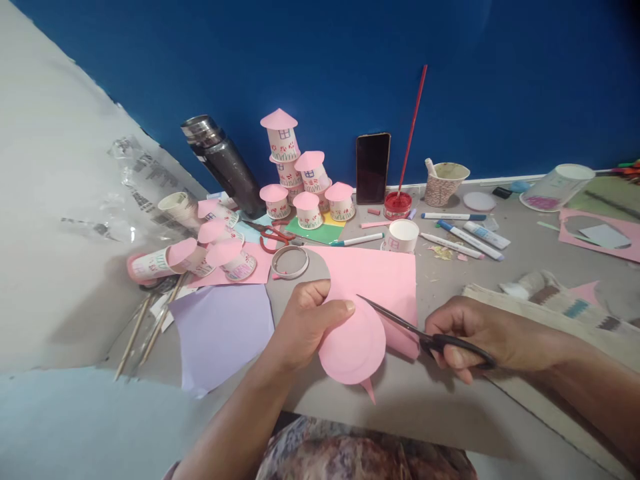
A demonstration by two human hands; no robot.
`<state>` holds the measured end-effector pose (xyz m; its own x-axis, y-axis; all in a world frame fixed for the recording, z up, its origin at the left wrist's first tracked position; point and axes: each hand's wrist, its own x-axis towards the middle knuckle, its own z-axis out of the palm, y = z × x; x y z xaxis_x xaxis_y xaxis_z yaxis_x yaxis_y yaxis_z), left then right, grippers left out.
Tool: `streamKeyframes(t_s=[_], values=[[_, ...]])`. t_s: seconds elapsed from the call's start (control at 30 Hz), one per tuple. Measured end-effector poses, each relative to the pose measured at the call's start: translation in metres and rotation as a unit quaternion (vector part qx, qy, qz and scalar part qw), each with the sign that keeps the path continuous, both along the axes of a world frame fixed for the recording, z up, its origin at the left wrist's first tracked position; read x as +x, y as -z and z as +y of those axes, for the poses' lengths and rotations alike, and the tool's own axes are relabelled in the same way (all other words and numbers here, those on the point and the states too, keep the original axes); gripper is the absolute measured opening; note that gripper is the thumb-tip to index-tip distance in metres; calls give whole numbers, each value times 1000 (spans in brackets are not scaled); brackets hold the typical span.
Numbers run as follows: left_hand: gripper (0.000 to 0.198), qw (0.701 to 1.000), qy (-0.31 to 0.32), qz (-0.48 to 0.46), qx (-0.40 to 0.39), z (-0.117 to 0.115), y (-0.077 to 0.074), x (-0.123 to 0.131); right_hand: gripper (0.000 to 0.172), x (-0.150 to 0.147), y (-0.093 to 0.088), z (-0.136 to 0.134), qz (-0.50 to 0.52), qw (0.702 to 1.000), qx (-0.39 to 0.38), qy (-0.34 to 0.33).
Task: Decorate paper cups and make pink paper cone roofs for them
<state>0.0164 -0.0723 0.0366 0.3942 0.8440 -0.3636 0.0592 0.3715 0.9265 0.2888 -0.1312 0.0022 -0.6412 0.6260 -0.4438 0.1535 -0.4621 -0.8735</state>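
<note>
My left hand [305,320] pinches a pink paper sheet [373,277], thumb on top of a round piece [353,347] traced and partly cut out of it. My right hand [470,333] grips black-handled scissors [425,333], blades slightly apart and pointing left into the pink paper at the circle's upper right edge. A small pink offcut [369,389] hangs below the circle. Both hands hover just above the grey table [435,413].
A stack of paper-cup houses with pink cone roofs [300,180] stands at the back by a steel flask [225,163] and a phone [373,167]. More cup houses [200,250], a tape ring [290,261], red scissors [273,235], markers [465,237], a red paint pot [397,203] and purple paper [220,330] lie around.
</note>
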Motion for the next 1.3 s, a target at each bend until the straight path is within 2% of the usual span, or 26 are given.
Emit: streamKeyframes(t_s=[0.23,0.9,1.3], values=[[24,1000,6,8,4,1,-1,-1,59,1,0,2,-13,999,28,-6],[22,996,82,28,1,6,-1,-10,52,0,-2,1,-19,999,27,-12],[22,992,114,44,-1,8,-3,-10,56,-1,-7,2,-24,999,34,-24]])
